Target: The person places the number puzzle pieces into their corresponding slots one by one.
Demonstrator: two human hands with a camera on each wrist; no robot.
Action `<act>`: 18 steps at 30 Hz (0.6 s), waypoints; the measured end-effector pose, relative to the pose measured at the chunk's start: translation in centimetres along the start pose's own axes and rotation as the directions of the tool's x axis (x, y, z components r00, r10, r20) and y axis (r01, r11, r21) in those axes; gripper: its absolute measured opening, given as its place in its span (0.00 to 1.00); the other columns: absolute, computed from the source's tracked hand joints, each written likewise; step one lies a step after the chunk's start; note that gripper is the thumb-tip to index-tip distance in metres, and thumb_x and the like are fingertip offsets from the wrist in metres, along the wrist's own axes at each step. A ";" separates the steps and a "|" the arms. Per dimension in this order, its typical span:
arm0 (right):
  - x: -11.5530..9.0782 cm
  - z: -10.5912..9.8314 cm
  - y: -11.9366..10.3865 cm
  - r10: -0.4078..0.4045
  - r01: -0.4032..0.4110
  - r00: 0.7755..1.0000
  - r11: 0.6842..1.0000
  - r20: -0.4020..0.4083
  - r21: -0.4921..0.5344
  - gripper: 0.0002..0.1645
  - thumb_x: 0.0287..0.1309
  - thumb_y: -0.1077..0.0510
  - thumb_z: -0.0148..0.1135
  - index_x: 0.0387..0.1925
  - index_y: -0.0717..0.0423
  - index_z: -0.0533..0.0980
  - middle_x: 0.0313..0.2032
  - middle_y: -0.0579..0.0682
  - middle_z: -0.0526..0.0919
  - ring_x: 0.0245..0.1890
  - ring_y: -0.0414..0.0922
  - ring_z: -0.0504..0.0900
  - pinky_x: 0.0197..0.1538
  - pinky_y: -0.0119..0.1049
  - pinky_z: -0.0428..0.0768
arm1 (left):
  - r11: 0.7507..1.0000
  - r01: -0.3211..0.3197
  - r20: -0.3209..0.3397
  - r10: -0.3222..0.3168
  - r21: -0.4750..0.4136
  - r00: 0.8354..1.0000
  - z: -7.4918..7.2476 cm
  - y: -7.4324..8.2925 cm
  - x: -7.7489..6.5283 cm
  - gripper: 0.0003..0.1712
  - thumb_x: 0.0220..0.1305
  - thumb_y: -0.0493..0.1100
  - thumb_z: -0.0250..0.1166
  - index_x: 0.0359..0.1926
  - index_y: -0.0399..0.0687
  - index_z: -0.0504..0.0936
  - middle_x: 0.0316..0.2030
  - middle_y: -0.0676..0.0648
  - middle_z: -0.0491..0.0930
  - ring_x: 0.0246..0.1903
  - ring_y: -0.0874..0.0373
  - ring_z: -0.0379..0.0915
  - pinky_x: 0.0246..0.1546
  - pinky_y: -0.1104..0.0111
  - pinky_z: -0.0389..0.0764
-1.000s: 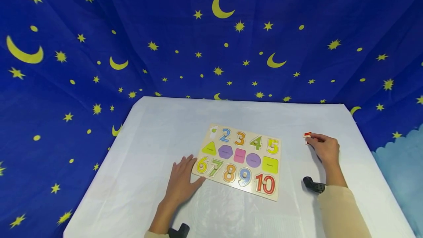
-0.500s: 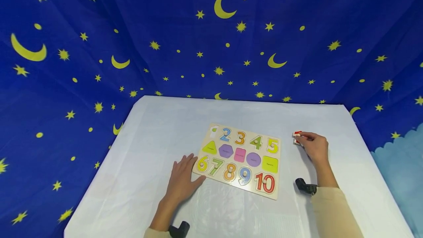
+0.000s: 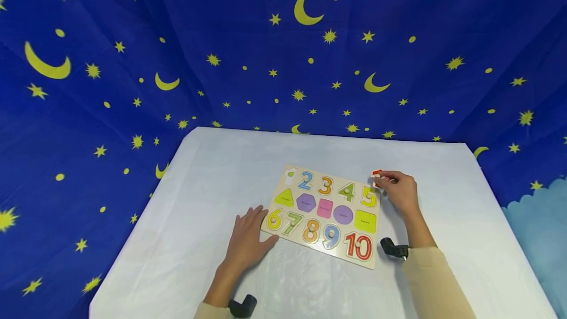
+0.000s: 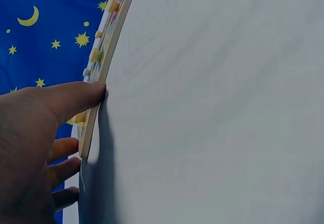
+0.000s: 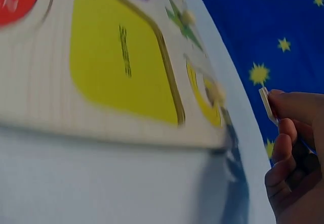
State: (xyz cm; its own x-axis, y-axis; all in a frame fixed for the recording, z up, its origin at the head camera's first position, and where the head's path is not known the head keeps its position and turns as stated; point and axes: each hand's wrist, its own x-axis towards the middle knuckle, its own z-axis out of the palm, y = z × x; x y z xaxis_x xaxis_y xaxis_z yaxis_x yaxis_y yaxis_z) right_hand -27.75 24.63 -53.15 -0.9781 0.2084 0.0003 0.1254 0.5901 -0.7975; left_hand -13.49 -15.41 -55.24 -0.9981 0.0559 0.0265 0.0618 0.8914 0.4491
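A wooden number puzzle board (image 3: 370, 264) lies on the table, with knobbed numbers 2 to 10 seated and a 1-shaped recess (image 3: 290, 177) at its top left. My left hand (image 3: 245, 242) rests against the board's left end, fingers fairly straight. In the left wrist view the thumb (image 4: 83, 96) touches the board's long edge. My right hand (image 3: 402, 192) pinches a red number 1 puzzle piece (image 3: 376, 174) just above the board's far right corner, near the yellow 5 (image 3: 369, 197). The right wrist view shows this piece (image 5: 267, 104) edge-on, its face hidden.
Colored shapes, including a yellow square (image 3: 365, 221), run along the board's middle row. A white cover lies over the table (image 3: 230, 161). Dark blue cloth (image 3: 248, 38) with moons and stars hangs behind and at the sides. Black devices (image 3: 243, 305) sit at both wrists.
My right hand has moved left with the number 1 piece, from the table's right side to the board's corner. My left hand stays at the board's left end.
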 end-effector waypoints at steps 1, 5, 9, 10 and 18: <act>0.0 0.3 -0.2 -0.010 0.010 1.000 1.000 0.002 -0.005 0.24 0.58 0.45 0.66 0.49 0.58 0.81 0.34 0.55 0.78 0.31 0.48 0.74 0.24 0.34 0.74 | 1.000 0.002 0.002 -0.002 -0.002 1.000 0.0 0.0 0.0 0.44 0.54 0.62 0.67 0.68 0.48 0.67 0.70 0.46 0.60 0.71 0.46 0.46 0.70 0.48 0.40; -0.1 1.2 -1.2 -0.043 0.043 0.999 0.999 -0.002 0.000 0.24 0.56 0.46 0.67 0.48 0.59 0.81 0.34 0.54 0.77 0.32 0.48 0.72 0.26 0.38 0.73 | 1.000 0.000 0.009 0.000 -0.015 1.000 0.0 0.0 0.1 0.44 0.54 0.61 0.68 0.68 0.47 0.66 0.70 0.46 0.60 0.71 0.45 0.45 0.70 0.47 0.39; -0.1 1.9 -2.1 -0.069 0.069 0.998 0.998 -0.012 0.013 0.24 0.55 0.47 0.68 0.47 0.60 0.81 0.33 0.54 0.77 0.33 0.48 0.71 0.27 0.39 0.72 | 1.000 -0.009 0.012 0.009 -0.014 1.000 0.1 -0.1 0.3 0.44 0.55 0.62 0.66 0.68 0.48 0.66 0.70 0.46 0.59 0.71 0.46 0.45 0.70 0.48 0.38; 0.0 2.1 -2.3 -0.070 0.070 0.997 0.997 -0.013 0.019 0.24 0.55 0.46 0.68 0.46 0.60 0.81 0.33 0.54 0.77 0.33 0.48 0.71 0.27 0.39 0.72 | 1.000 -0.011 0.013 0.011 -0.013 1.000 0.1 -0.2 0.3 0.44 0.55 0.62 0.66 0.68 0.48 0.66 0.70 0.46 0.59 0.71 0.46 0.45 0.70 0.48 0.38; -0.4 3.5 -4.6 -0.117 0.116 0.992 0.993 0.038 0.026 0.21 0.56 0.48 0.68 0.45 0.59 0.82 0.34 0.54 0.77 0.33 0.48 0.72 0.32 0.37 0.72 | 1.000 -0.002 0.022 0.002 -0.015 1.000 0.1 -0.3 0.2 0.44 0.55 0.62 0.66 0.68 0.48 0.66 0.70 0.46 0.59 0.71 0.46 0.45 0.70 0.48 0.38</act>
State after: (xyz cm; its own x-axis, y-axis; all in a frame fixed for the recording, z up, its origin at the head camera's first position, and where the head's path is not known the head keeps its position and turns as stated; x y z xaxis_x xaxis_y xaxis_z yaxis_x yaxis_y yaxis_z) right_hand -28.53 19.09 -51.64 -0.9917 0.1079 0.0701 0.0071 0.5902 -0.8072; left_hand -13.75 -15.61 -55.42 -0.9976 0.0681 0.0076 0.0639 0.8843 0.4625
